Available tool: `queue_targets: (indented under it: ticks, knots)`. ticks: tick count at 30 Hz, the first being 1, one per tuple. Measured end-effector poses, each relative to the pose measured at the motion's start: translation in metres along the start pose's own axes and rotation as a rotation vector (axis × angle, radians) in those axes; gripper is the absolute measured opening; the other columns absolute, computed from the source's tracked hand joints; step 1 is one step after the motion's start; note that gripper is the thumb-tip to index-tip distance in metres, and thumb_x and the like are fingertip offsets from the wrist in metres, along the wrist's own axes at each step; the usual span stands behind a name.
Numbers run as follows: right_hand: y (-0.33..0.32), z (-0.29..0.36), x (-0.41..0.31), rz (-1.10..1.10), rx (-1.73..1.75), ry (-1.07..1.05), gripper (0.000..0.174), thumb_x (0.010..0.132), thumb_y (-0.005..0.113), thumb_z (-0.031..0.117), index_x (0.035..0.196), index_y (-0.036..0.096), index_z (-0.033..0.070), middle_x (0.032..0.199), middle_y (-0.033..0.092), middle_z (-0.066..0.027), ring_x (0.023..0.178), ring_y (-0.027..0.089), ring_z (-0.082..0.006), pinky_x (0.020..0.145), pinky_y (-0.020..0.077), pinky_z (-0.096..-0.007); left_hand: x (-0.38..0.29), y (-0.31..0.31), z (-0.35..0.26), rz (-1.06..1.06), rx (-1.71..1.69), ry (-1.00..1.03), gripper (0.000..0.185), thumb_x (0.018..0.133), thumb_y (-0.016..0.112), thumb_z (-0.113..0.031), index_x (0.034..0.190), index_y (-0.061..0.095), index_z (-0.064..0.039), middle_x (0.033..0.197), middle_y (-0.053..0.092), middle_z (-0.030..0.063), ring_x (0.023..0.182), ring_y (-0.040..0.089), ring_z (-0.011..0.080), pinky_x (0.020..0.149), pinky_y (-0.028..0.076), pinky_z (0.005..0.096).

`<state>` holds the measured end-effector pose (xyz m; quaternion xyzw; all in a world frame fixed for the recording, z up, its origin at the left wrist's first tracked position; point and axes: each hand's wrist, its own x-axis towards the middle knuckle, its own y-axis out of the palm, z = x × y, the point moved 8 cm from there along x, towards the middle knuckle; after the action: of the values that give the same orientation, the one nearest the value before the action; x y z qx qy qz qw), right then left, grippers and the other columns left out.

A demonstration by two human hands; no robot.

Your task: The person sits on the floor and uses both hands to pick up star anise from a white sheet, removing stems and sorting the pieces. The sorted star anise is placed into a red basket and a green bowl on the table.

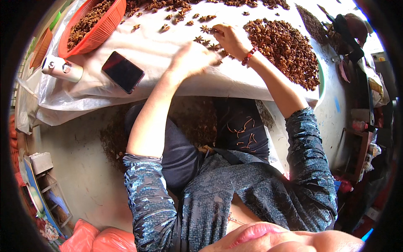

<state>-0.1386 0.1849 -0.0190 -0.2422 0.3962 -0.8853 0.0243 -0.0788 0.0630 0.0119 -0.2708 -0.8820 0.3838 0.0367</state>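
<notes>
My left hand [192, 60] is blurred above the white plastic sheet [151, 50] on the table. Dark pieces lie close to its fingertips, and whether it grips any of them is unclear. Wearing a red bead bracelet [249, 56], my right hand [232, 39] has thumb and forefinger brought together on a dark piece of star anise [214, 31]. Just left of those fingertips is a spread star anise [205, 29]. A few more star anise pods [199, 39] lie between the two hands. Beside my right wrist rises a large heap of star anise [280, 50].
An orange-red plastic basket [104, 30] of star anise stands at the far left. Nearer are a smartphone [123, 72] and a pale cylindrical container [63, 68]. More pods lie scattered along the table's back. Red plastic bags [97, 236] sit on the floor at lower left.
</notes>
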Motion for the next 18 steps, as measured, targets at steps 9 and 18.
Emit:
queue_targets:
  ticks: [9,18]
  knots:
    - [-0.018,0.066,-0.005,-0.164,-0.253,-0.43,0.022,0.084,0.06,0.013,0.102,0.061,0.001,0.085,0.062,-0.0102,0.082,0.058,-0.0247,0.08,0.0451,-0.0369,0.041,-0.021,0.055,-0.426,-0.559,0.059,0.019,0.087,0.055,-0.012,0.094,0.066,0.001,0.063,0.065,0.006,0.051,0.061,0.0116,0.05,0.05,0.0253]
    - [0.001,0.038,-0.014,0.256,0.099,-0.062,0.007,0.085,0.057,0.007,0.078,0.059,0.004,0.068,0.059,-0.006,0.057,0.054,-0.0148,0.057,0.0465,-0.032,0.016,-0.023,-0.006,-0.724,0.386,0.383,0.009,0.081,0.056,-0.004,0.081,0.064,0.0,0.071,0.066,0.0163,0.063,0.067,0.0208,0.056,0.054,0.0333]
